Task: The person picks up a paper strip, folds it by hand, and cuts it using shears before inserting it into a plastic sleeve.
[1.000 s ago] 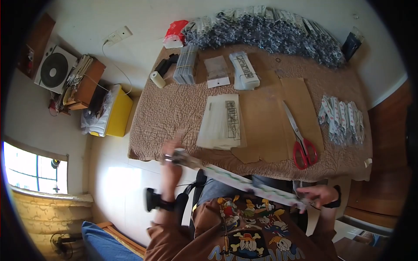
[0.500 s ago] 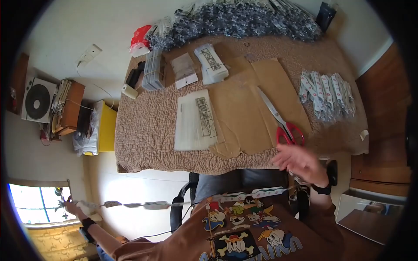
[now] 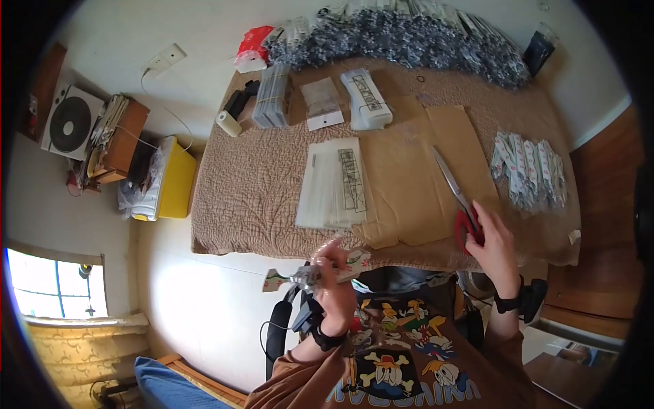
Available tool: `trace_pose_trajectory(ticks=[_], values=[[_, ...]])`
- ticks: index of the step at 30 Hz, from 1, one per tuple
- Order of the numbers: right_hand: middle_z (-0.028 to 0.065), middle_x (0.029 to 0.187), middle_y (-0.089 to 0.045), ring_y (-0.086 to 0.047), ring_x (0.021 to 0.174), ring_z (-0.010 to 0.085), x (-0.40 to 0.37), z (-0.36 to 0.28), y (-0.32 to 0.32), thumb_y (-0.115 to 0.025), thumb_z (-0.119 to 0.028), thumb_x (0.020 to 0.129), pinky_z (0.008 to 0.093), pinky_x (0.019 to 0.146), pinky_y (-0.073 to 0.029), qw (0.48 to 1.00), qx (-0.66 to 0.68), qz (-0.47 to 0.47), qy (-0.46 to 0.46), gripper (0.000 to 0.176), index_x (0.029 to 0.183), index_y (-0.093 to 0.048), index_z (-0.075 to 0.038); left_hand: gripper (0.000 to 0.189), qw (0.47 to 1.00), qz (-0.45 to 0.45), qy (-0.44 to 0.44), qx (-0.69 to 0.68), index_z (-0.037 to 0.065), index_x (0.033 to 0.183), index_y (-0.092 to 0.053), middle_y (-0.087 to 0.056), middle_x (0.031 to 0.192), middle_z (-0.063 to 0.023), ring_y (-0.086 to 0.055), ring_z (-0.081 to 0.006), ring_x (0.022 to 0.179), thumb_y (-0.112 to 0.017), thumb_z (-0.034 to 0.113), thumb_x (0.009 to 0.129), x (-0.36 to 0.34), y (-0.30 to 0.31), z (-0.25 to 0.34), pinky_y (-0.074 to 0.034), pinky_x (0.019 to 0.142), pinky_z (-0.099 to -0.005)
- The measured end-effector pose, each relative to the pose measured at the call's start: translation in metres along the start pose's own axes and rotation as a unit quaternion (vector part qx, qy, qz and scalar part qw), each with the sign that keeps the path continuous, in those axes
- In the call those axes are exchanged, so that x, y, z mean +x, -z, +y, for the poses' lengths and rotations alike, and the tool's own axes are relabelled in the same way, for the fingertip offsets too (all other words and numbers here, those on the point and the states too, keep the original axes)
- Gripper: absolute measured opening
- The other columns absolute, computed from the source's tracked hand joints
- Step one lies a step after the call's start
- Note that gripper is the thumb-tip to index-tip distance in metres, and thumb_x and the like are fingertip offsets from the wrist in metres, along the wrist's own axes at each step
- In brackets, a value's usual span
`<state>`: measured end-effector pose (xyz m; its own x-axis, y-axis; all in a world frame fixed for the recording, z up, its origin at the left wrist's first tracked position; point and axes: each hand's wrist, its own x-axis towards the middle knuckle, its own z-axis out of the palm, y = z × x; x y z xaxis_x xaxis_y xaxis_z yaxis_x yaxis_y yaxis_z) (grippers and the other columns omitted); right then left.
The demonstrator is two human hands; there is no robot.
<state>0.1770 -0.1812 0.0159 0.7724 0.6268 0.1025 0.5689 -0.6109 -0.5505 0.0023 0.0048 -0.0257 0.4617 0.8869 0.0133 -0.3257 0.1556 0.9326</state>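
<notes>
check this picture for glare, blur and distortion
Head view: window blown out, strong glare on the floor; head view: wide-angle lens seems to bow the cloth, corners black; head view: left hand looks slightly blurred, scissors fairly crisp.

The brown quilt (image 3: 252,191) carries cardboard (image 3: 409,177) with scissors (image 3: 449,175) over it, sleeves (image 3: 322,187), a banded stack (image 3: 271,102), a pouch (image 3: 321,99), a printed stack (image 3: 366,102), a roll (image 3: 228,124), strips (image 3: 530,170) to my right and, along the back, a red bag (image 3: 253,46) and a silvery heap (image 3: 409,48).
</notes>
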Motion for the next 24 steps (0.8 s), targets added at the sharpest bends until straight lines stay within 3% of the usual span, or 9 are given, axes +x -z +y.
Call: trace_pose_trajectory(ticks=[2,3,5,7,9,12,17,20,24], values=[[0.0072,0.087,-0.052,-0.054,0.082,0.0189,-0.008,0.0,-0.009,-0.064,-0.009,0.075,0.033,0.071,-0.046,0.997,0.064,-0.006,-0.05,0.054,0.123,-0.04,-0.006,0.04,0.999,0.005,-0.029,0.019,0.0,0.101,-0.051,-0.04,0.07,-0.0005,-0.04,-0.0112,0.07,-0.032,0.034,0.094,0.003,0.0,-0.005,-0.036,0.075,-0.0274],[0.0062,0.087,-0.052,-0.054,0.082,0.0186,-0.017,-0.001,-0.015,-0.066,-0.013,0.074,0.0328,0.072,-0.045,0.935,0.331,-0.058,-0.111,0.057,0.124,-0.038,-0.007,0.04,0.998,0.011,-0.054,0.037,-0.001,0.101,-0.05,-0.04,0.071,-0.0007,-0.04,-0.0113,0.07,-0.032,0.034,0.094,0.004,0.0,-0.008,-0.036,0.076,-0.0275],[0.0043,0.089,-0.051,-0.052,0.083,0.0181,-0.039,-0.006,-0.03,-0.069,-0.02,0.073,0.0324,0.075,-0.044,0.59,0.763,-0.155,-0.211,0.063,0.125,-0.034,-0.009,0.04,0.995,0.023,-0.079,0.059,-0.001,0.102,-0.05,-0.04,0.071,-0.0009,-0.04,-0.0114,0.07,-0.032,0.034,0.094,0.005,0.0,-0.007,-0.036,0.076,-0.0275],[0.0005,0.09,-0.043,-0.047,0.084,0.0135,-0.061,-0.033,-0.054,-0.07,-0.03,0.072,0.0254,0.076,-0.04,0.694,0.676,-0.247,-0.009,0.07,0.126,-0.03,-0.008,0.039,0.992,0.055,-0.104,0.045,0.0,0.102,-0.048,-0.039,0.071,-0.0021,-0.04,-0.0122,0.071,-0.031,0.034,0.094,0.01,-0.003,0.0,-0.036,0.076,-0.0277],[0.0014,0.092,-0.043,-0.045,0.085,0.013,-0.082,-0.042,-0.072,-0.074,-0.04,0.066,0.0256,0.078,-0.039,0.651,0.69,-0.316,0.004,0.08,0.125,-0.03,-0.007,0.038,0.989,0.074,-0.119,0.039,0.0,0.103,-0.047,-0.039,0.072,-0.0027,-0.04,-0.0126,0.071,-0.031,0.034,0.094,0.014,-0.002,0.002,-0.036,0.076,-0.0277],[0.0028,0.093,-0.045,-0.046,0.085,0.0114,-0.098,-0.046,-0.089,-0.075,-0.043,0.063,0.026,0.078,-0.039,0.677,0.598,-0.427,-0.034,0.086,0.124,-0.03,-0.005,0.036,0.984,0.098,-0.137,0.056,0.002,0.102,-0.046,-0.04,0.074,-0.0035,-0.04,-0.0136,0.072,-0.031,0.034,0.094,0.015,0.002,0.001,-0.036,0.077,-0.0285],[0.0034,0.094,-0.044,-0.045,0.084,0.0114,-0.088,-0.061,-0.096,-0.075,-0.036,0.067,0.0275,0.078,-0.04,0.71,0.554,-0.435,-0.001,0.079,0.125,-0.028,-0.009,0.038,0.966,0.014,-0.224,0.126,0.0,0.107,-0.046,-0.043,0.075,-0.0034,-0.04,-0.0126,0.073,-0.032,0.034,0.094,0.004,0.01,-0.014,-0.036,0.071,-0.0295],[0.0042,0.087,-0.049,-0.05,0.077,0.0103,-0.081,-0.067,-0.096,-0.072,-0.024,0.072,0.0259,0.071,-0.044,0.762,0.52,-0.386,-0.021,0.07,0.126,-0.03,-0.008,0.039,0.952,-0.062,-0.223,0.199,0.0,0.108,-0.047,-0.046,0.076,-0.0045,-0.04,-0.0125,0.072,-0.032,0.033,0.094,-0.001,0.01,-0.009,-0.036,0.068,-0.0283],[0.0041,0.078,-0.057,-0.057,0.069,0.0137,-0.078,-0.064,-0.08,-0.069,-0.013,0.073,0.0256,0.059,-0.045,0.77,0.498,-0.382,-0.116,0.058,0.121,-0.037,-0.005,0.039,0.986,0.018,-0.127,0.106,0.0,0.108,-0.046,-0.047,0.072,-0.0046,-0.041,-0.0105,0.063,-0.032,0.033,0.094,0.008,0.008,-0.007,-0.036,0.069,-0.0278]])
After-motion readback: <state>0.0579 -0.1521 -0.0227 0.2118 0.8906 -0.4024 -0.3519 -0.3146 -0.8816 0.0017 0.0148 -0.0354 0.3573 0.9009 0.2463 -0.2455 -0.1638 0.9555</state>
